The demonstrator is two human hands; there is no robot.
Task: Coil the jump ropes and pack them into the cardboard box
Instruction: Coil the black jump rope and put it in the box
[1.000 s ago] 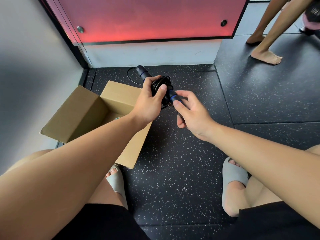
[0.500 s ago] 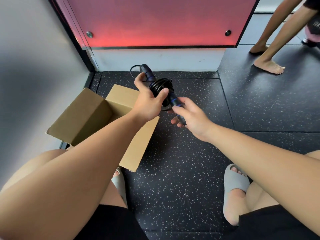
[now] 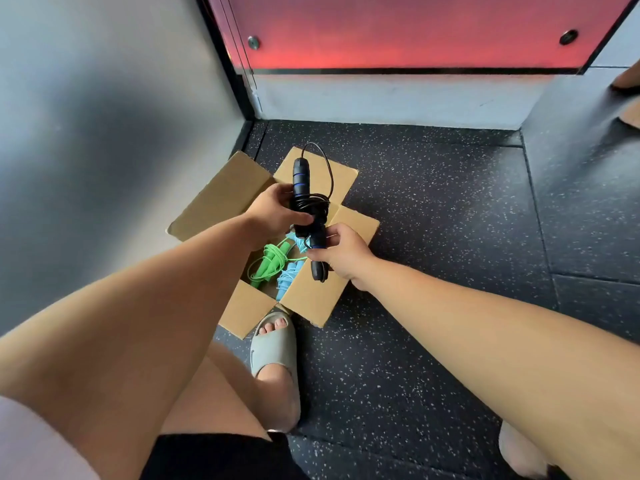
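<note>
- The black jump rope, its cord wound round its two handles, is held in the air directly above the open cardboard box, apparently so that it can be lowered straight in.
- The bundle is gripped at its wound middle by the left hand, with fingers and thumb curled round cord and upper handle. This hold is judged to keep the turns from springing loose.
- The lower handle is pinched by the right hand between thumb and curled fingers, seemingly to steer that end toward the opening.
- One loop of cord is left standing free beside the upper handle and is judged the part likeliest to catch on a flap.
- A green jump rope and a light-blue jump rope are seen bundled side by side inside the box, so the packing is judged well advanced.
- The flaps are folded outward, and the box is set on the dark speckled floor just beyond a grey sandal.
- Much of the box interior is covered by the hands and the left forearm, so whether more ropes lie beneath cannot be told.
- How the cord's end is fastened is hidden within the left hand's grip.
- Another person's foot is cut off at the upper right edge.
</note>
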